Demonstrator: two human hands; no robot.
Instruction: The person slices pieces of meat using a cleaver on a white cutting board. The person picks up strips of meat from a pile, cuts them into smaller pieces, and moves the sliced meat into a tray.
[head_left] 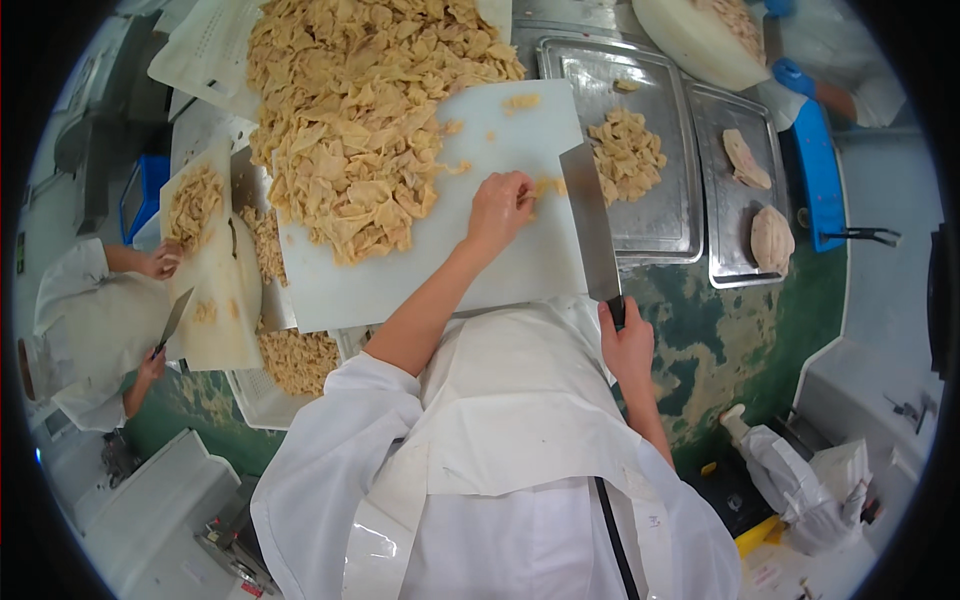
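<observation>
1. A small pale-yellow piece (547, 185) lies on the white cutting board (520, 265), pinned under the curled fingertips of the left hand (497, 208), apparently to steady it for the blade.
2. The right hand (627, 345) is closed around the handle of a cleaver (590, 220), its blade resting flat just beside the piece.
3. A large heap of cut pieces (350, 110) crowds the board's far left; a smaller batch (625, 152) sits in a steel tray (655, 235).
4. Beyond, a worn green tabletop (720, 340); a co-worker (85, 330) in white cuts at another board to the left.
</observation>
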